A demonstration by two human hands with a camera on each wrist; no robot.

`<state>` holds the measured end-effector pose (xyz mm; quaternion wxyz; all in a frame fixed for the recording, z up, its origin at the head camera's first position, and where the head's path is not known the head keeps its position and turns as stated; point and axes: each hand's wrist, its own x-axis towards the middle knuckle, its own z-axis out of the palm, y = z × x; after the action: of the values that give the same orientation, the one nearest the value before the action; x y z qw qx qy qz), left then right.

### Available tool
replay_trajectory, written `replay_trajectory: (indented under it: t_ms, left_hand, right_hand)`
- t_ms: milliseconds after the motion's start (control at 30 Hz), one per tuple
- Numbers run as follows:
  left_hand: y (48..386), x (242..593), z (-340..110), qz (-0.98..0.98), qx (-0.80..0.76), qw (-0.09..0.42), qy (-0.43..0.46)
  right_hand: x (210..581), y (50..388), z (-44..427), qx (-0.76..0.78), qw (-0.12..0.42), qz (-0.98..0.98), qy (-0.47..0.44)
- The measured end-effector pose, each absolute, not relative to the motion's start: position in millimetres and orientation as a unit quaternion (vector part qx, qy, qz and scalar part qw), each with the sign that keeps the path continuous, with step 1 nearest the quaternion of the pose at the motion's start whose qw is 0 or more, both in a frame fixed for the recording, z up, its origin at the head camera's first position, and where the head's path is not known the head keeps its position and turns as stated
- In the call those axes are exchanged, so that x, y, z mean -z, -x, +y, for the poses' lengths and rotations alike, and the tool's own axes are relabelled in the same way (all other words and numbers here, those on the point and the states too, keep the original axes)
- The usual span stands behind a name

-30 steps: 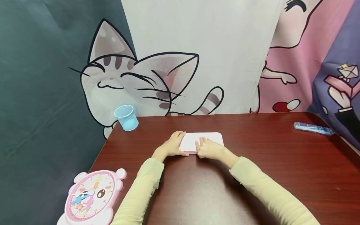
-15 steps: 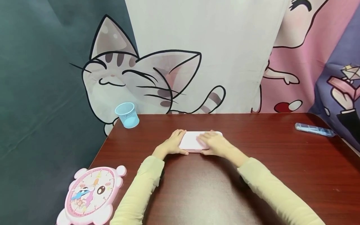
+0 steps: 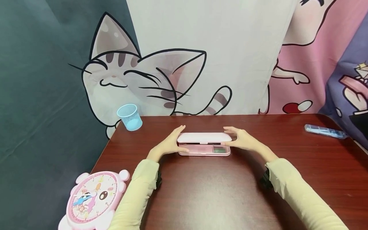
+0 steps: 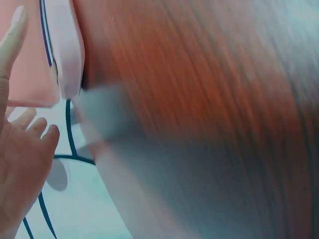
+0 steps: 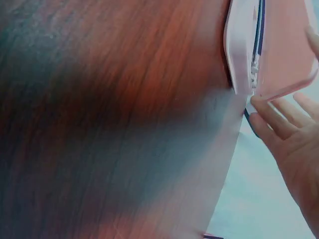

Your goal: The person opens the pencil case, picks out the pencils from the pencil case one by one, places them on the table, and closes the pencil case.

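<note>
Nearest you, at lower left: pink-and-white plastic clock shaped like an animal [image 3: 95,199]. Your pale yellow sleeves [image 3: 135,191] reach forward over the glossy red-brown wooden table [image 3: 207,188].

Slim pink-and-white plastic case with rounded corners [image 3: 198,149] lies mid-table, long side toward you, between your hands. Left hand [image 3: 167,143] is at its left end: fingers extended beside the lid [image 3: 192,137], thumb reaching over the front tray, nothing clenched. Right hand [image 3: 245,140] is at the right end: fingers spread and relaxed, thumb by the lid's corner; can't confirm firm contact.

Status: lid is raised off the tray, so I'd call the opening at least partly done. Can't read its full tilt. Small right compartment shows something dark green [image 3: 219,149]; the visible long section looks bare. If it's meant to lie fully back, some travel may be left.

Farther out, both well apart from your hands: clear blue plastic box [image 3: 325,131] at right, light-blue mesh cup [image 3: 132,123] at left. Behind: cartoon cat backdrop [image 3: 123,80].
</note>
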<state>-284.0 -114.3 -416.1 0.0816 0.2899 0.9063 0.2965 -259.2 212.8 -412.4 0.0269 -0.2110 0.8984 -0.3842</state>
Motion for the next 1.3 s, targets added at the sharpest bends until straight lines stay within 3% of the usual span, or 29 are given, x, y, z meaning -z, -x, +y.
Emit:
replay_trajectory:
  t_ms: [333,467,567,767,867,1067,1300]
  left_hand:
    - [283,416,-121,0.928,-0.268,-0.034,-0.255]
    - [287,420,-118,0.931,-0.233,-0.074,-0.271]
    - [289,424,-114,0.937,-0.201,-0.073,-0.277]
    - [292,429,-108,0.950,-0.174,-0.042,-0.257]
    - [291,429,-106,0.954,-0.175,-0.002,-0.242]
    - [288,428,-104,0.952,-0.214,0.090,-0.202]
    - [291,429,-102,0.948,-0.230,0.133,-0.174]
  right_hand:
    - [411,271,203,0.399,-0.193,0.888,0.121]
    - [411,280,196,0.423,-0.236,0.872,0.078]
    - [411,284,192,0.420,-0.246,0.872,0.054]
    - [415,283,194,0.398,-0.237,0.884,0.058]
    - [420,278,199,0.404,-0.217,0.887,0.062]
    - [429,270,208,0.386,-0.143,0.903,0.123]
    - [430,264,208,0.299,-0.080,0.930,0.198]
